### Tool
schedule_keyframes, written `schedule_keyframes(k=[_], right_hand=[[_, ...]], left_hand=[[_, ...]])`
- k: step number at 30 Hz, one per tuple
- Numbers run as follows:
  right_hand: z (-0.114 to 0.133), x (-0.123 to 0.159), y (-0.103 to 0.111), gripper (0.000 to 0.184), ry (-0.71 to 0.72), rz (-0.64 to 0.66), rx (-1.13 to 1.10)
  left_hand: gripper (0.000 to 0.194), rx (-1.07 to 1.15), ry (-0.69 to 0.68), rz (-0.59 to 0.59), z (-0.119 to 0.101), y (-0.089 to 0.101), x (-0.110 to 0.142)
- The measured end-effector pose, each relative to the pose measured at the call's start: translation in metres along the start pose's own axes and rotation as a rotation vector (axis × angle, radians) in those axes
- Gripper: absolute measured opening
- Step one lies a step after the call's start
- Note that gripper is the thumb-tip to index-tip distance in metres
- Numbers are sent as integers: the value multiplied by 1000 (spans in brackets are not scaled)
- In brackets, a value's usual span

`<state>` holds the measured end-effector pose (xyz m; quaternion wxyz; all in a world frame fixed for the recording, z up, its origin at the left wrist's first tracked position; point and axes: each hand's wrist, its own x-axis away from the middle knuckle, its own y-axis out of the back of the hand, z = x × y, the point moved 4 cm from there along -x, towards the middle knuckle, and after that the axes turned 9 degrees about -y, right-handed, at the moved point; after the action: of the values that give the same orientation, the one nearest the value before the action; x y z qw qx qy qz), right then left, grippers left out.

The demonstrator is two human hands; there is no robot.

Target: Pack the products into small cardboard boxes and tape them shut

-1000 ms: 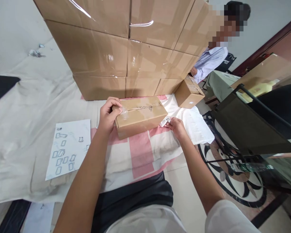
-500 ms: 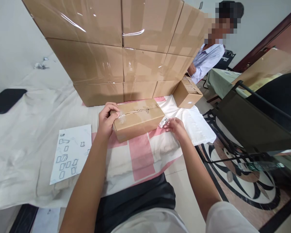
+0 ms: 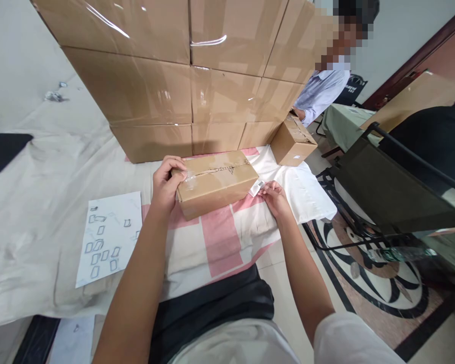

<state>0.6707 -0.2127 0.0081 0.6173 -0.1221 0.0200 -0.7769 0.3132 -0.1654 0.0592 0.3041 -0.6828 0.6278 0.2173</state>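
A taped cardboard box (image 3: 220, 182) lies on the cloth in front of me, its taped seam facing up. My left hand (image 3: 169, 182) grips the box's left end, thumb on top. At the box's right end, my right hand (image 3: 275, 197) pinches a small white label (image 3: 256, 188) with dark print. The label sits beside the box's right face; I cannot tell whether it is stuck to the box. Left of my left forearm rests a white sheet (image 3: 114, 237) with several small drawn rectangles.
Behind the box rises a wall of stacked cardboard boxes (image 3: 147, 96). A smaller box (image 3: 293, 141) stands at the right, near a person in a light shirt (image 3: 322, 93). A black flat object (image 3: 5, 151) lies far left. A folding chair (image 3: 402, 187) stands at the right.
The view has shifted slightly. My right fingers have closed in on the white label, which is turned so its print shows more. My left hand keeps its hold on the box.
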Motion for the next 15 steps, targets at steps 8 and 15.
schedule_keyframes(k=[8,15], right_hand=[[-1,2,-6,43,59,-62,25],[1,12,-2,43,221,-280,111]], left_hand=[[12,-5,5,2,0,0,0],[10,-7,-6,5,1,0,0]])
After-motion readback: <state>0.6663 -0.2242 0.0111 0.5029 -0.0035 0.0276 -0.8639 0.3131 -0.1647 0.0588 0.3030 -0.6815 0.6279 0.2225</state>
